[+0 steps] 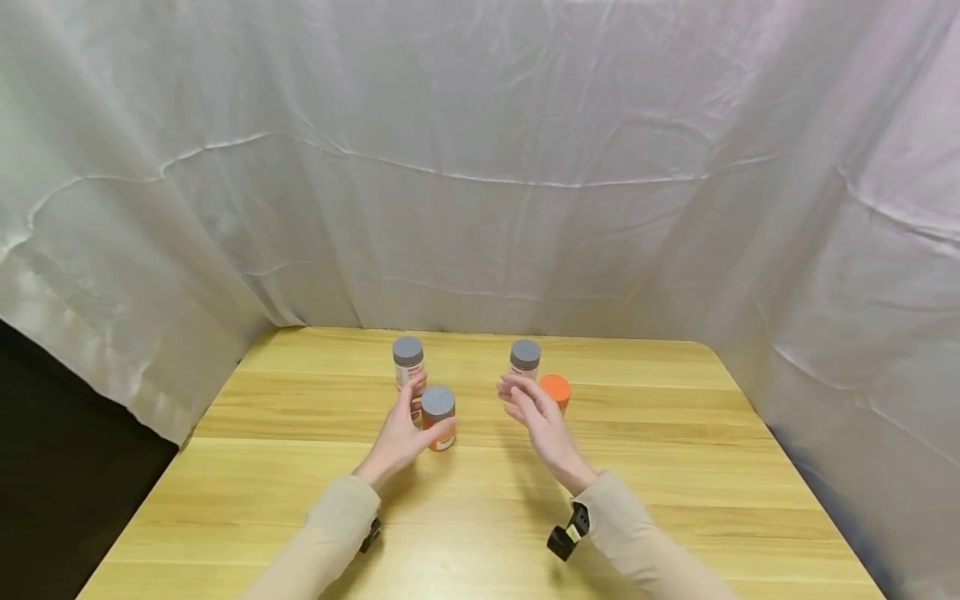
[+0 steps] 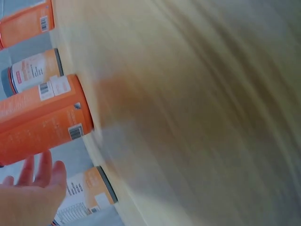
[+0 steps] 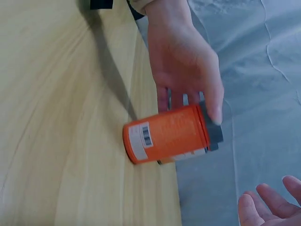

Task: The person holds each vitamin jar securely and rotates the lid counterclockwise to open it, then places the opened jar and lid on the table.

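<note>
In the head view, my left hand (image 1: 400, 433) is around the left side of an orange jar with a grey lid (image 1: 438, 404), its thumb overlapping the jar's front. The left wrist view shows relaxed fingers (image 2: 42, 174) right at the side of this orange jar (image 2: 42, 122). In the right wrist view, the left thumb lies across the lid's edge, and the jar (image 3: 169, 134) stands on the table. My right hand (image 1: 543, 425) hovers with loosely bent, spread fingers, holding nothing. It is nearest to an orange-lidded jar (image 1: 555, 388) and a grey-lidded, white-labelled jar (image 1: 525, 354), and partly hides both.
Another grey-lidded jar with a white label (image 1: 408, 354) stands just behind the left hand. The wooden table (image 1: 660, 483) has grey curtains (image 1: 465, 233) along its back and right side. Small black devices (image 1: 562, 542) are strapped at both wrists.
</note>
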Available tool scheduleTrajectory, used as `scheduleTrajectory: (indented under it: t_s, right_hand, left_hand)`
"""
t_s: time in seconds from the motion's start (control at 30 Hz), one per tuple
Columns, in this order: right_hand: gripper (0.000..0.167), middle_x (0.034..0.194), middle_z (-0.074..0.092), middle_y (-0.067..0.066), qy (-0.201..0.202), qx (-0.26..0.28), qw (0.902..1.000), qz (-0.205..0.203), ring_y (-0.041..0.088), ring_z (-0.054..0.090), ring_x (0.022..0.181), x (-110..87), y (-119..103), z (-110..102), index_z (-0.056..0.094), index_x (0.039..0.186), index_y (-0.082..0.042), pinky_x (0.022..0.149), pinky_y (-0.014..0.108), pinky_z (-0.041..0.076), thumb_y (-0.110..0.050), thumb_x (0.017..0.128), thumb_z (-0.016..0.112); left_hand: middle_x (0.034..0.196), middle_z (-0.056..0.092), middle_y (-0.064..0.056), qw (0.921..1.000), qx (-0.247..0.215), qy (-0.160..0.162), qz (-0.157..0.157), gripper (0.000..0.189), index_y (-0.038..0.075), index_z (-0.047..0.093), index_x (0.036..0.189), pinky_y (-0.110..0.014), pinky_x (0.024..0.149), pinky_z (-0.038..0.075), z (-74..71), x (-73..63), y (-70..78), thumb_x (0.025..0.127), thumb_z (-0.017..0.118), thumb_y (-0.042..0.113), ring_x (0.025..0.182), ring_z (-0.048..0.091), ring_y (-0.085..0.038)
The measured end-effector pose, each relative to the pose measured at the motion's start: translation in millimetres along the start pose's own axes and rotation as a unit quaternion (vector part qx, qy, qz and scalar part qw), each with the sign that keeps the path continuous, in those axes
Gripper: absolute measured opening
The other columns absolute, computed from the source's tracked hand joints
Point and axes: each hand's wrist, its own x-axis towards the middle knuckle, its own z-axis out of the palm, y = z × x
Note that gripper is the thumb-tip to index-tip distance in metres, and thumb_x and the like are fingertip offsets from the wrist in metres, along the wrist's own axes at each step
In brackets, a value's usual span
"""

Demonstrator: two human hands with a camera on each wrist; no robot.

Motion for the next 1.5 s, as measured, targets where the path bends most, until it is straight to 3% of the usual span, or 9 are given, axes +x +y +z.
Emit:
scheduleTrajectory:
  t_s: [0.3, 0.67, 1.03, 1.2, 1.5]
  right_hand:
    - [0.042, 0.137, 0.054, 0.030, 0.005, 0.018, 0.9997, 0.018, 0.042, 0.054, 0.131, 2.1, 6.1, 11.2, 0.049, 0.139, 0.005, 0.113, 0.053, 0.043, -0.022, 0.109, 0.039]
    - [0.039, 0.135, 0.057, 0.030, 0.013, 0.059, 0.9971, 0.047, 0.043, 0.055, 0.129, 2.4, 10.3, 21.2, 0.050, 0.138, 0.005, 0.111, 0.050, 0.045, -0.018, 0.108, 0.038]
    - [0.040, 0.136, 0.053, 0.036, 0.015, 0.077, 0.9948, 0.064, 0.044, 0.055, 0.130, 0.8, 16.7, 27.2, 0.047, 0.139, 0.007, 0.110, 0.050, 0.046, -0.017, 0.108, 0.037]
    - [0.039, 0.134, 0.056, 0.035, 0.019, 0.057, 0.9960, 0.067, 0.044, 0.056, 0.128, -0.3, 19.4, 29.3, 0.048, 0.138, 0.008, 0.109, 0.050, 0.048, -0.015, 0.107, 0.038]
    - [0.033, 0.127, 0.060, 0.033, 0.011, 0.012, 0.9991, 0.040, 0.046, 0.058, 0.122, -4.7, 24.3, 33.5, 0.051, 0.134, 0.007, 0.103, 0.053, 0.051, -0.009, 0.106, 0.043]
  left_hand:
    - [0.137, 0.057, -0.018, 0.9998, 0.010, -0.006, -0.017, 0.086, 0.013, 0.033, 0.152, -0.054, 0.105, 0.048, 9.7, 3.0, -1.6, 0.082, 0.082, 0.023, 0.125, 0.058, -0.037]
    - [0.123, 0.066, -0.013, 0.9990, 0.030, -0.001, -0.033, 0.071, 0.008, 0.050, 0.136, -0.052, 0.104, 0.048, 18.9, 7.4, -4.2, 0.077, 0.086, 0.021, 0.115, 0.063, -0.030]
    - [0.113, 0.070, -0.011, 0.9969, 0.074, -0.019, -0.018, 0.060, 0.007, 0.059, 0.125, -0.052, 0.100, 0.050, 24.9, 5.7, -5.3, 0.073, 0.088, 0.014, 0.107, 0.066, -0.027]
    - [0.110, 0.071, -0.009, 0.9948, 0.097, -0.025, -0.020, 0.055, 0.008, 0.061, 0.121, -0.049, 0.097, 0.051, 25.4, 3.6, -3.6, 0.073, 0.088, 0.017, 0.103, 0.067, -0.025]
    - [0.102, 0.072, -0.007, 0.9912, 0.122, -0.043, 0.030, 0.048, 0.009, 0.064, 0.113, -0.039, 0.087, 0.053, 26.9, -3.6, 1.2, 0.071, 0.087, 0.014, 0.092, 0.067, -0.017]
